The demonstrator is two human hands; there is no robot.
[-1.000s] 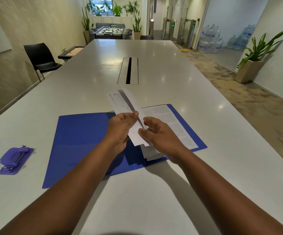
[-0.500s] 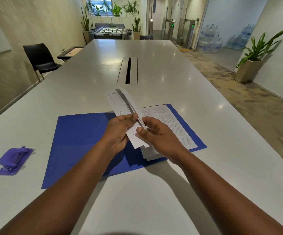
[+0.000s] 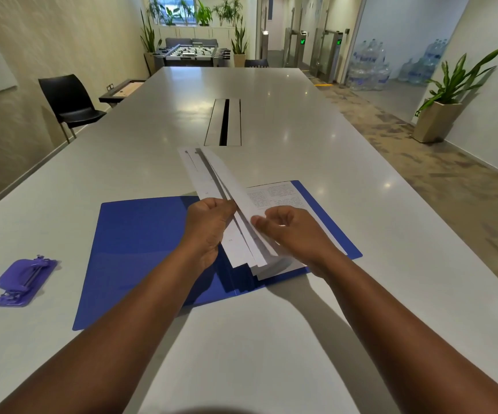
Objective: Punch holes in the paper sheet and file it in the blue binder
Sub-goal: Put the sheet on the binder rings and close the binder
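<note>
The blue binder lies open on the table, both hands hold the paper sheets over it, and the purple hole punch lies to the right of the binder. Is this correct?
Not quite. The head view shows the purple hole punch to the left of the blue binder, not right. The rest holds: the binder lies open, and the left hand and right hand hold the paper sheets over it.

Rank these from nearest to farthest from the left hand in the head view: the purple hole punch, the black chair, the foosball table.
Measured from the left hand:
1. Purple hole punch, on the table to the hand's left.
2. Black chair, beside the table's left edge, further back.
3. Foosball table, beyond the table's far end.
</note>
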